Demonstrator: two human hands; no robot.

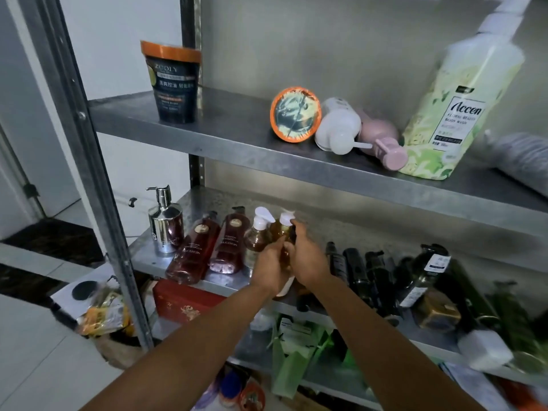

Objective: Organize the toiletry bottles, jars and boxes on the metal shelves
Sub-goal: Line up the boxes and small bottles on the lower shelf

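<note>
Both my hands meet on an amber pump bottle (282, 232) with a white pump on the middle metal shelf (148, 262). My left hand (269, 266) grips its lower body and my right hand (307, 256) wraps its right side. A second amber bottle (257, 237) stands just left of it, beside two red bottles (192, 252) and a chrome pump dispenser (166, 226). To the right of my hands, several dark bottles (364, 274) crowd the same shelf.
The upper shelf (237, 137) holds an upright orange-lidded jar (175, 84), another jar on its side (296, 114), white (338, 129) and pink (385, 143) pump bottles lying down, and a large green body wash (462, 114). A red box (181, 301) and green bags (293, 357) sit lower.
</note>
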